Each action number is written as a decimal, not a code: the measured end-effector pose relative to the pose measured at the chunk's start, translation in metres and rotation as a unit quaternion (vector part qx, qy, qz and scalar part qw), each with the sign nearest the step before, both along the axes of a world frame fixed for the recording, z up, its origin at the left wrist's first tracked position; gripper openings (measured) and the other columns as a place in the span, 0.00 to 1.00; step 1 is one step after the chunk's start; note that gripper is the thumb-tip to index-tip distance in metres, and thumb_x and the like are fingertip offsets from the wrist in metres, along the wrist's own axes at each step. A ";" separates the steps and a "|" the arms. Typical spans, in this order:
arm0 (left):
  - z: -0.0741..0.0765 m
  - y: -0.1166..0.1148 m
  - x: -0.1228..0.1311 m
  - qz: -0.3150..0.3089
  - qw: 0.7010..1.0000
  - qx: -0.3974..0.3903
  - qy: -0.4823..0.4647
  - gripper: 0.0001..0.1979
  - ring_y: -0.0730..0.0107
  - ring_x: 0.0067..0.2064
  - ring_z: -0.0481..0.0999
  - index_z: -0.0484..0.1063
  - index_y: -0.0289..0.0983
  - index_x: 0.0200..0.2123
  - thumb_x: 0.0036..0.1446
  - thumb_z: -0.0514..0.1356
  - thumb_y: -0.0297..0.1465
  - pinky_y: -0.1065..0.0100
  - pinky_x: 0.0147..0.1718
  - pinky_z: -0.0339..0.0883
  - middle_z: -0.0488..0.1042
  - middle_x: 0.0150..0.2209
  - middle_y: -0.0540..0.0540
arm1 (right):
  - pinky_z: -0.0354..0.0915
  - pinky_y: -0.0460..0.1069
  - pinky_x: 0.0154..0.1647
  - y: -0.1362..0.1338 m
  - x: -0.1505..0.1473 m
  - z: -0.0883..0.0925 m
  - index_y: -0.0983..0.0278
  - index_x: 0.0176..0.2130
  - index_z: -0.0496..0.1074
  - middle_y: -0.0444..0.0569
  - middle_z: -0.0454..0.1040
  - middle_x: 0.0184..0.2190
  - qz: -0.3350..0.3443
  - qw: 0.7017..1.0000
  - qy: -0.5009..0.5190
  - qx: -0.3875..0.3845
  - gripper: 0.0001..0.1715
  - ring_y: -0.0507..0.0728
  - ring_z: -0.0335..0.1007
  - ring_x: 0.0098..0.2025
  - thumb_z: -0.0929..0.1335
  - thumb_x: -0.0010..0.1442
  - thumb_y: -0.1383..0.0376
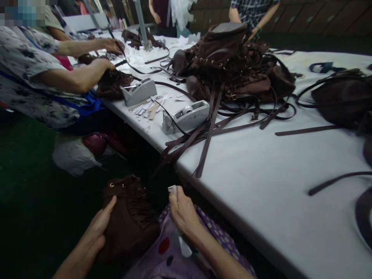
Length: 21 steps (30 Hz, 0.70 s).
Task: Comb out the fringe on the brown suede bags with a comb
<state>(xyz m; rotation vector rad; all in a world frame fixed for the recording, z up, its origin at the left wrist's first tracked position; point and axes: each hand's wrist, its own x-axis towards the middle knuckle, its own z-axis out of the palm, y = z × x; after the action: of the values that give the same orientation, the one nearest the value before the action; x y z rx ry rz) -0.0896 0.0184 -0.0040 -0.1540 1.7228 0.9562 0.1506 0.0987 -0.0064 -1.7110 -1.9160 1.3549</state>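
Low in the head view, my left hand (100, 223) grips the near side of a dark brown bag (124, 217), its thumb or a finger lying along the surface. The bag has gathered sides and gold eyelets around the top, and rests against my lap. To its right, my right hand (183, 211) is closed around a slim white tool (172, 189). The tool's pale tip sticks out above the fingers, and a white part shows below the hand. What kind of tool it is I cannot make out. A purple patterned apron (162, 248) covers my lap.
On the white table (261, 166) lie a heap of brown bags (226, 66), dangling straps (209, 135) and two grey tape dispensers (187, 116) (139, 91) beside paper strips. A co-worker's hands (109, 64) handle a bag at left. Other people stand behind.
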 end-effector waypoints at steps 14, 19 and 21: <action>0.037 -0.019 0.027 -0.023 0.985 -0.076 0.155 0.26 0.53 0.43 0.79 0.73 0.37 0.49 0.57 0.56 0.50 0.59 0.39 0.75 0.80 0.39 0.39 | 0.58 0.50 0.31 0.023 -0.046 0.010 0.63 0.46 0.62 0.54 0.77 0.37 0.099 0.994 -0.047 0.019 0.17 0.63 0.75 0.39 0.54 0.68 0.56; 0.037 -0.021 0.037 -0.050 0.982 -0.036 0.177 0.17 0.55 0.45 0.78 0.74 0.37 0.43 0.61 0.55 0.43 0.61 0.42 0.74 0.79 0.40 0.41 | 0.61 0.50 0.34 0.027 -0.069 0.028 0.61 0.45 0.64 0.51 0.77 0.37 0.127 0.990 -0.025 0.054 0.14 0.61 0.74 0.39 0.55 0.66 0.61; 0.036 -0.023 0.037 -0.032 0.984 0.002 0.174 0.15 0.55 0.44 0.78 0.74 0.37 0.43 0.61 0.56 0.41 0.61 0.40 0.75 0.80 0.37 0.42 | 0.63 0.49 0.35 0.019 -0.075 0.035 0.61 0.46 0.64 0.50 0.76 0.39 0.175 0.980 -0.029 0.094 0.12 0.60 0.74 0.41 0.59 0.62 0.63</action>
<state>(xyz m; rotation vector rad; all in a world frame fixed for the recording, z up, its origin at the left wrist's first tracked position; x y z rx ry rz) -0.0527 -0.0047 0.0318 0.0765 2.0320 0.9818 0.0753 0.1175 0.0283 -1.3855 -2.3793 1.1896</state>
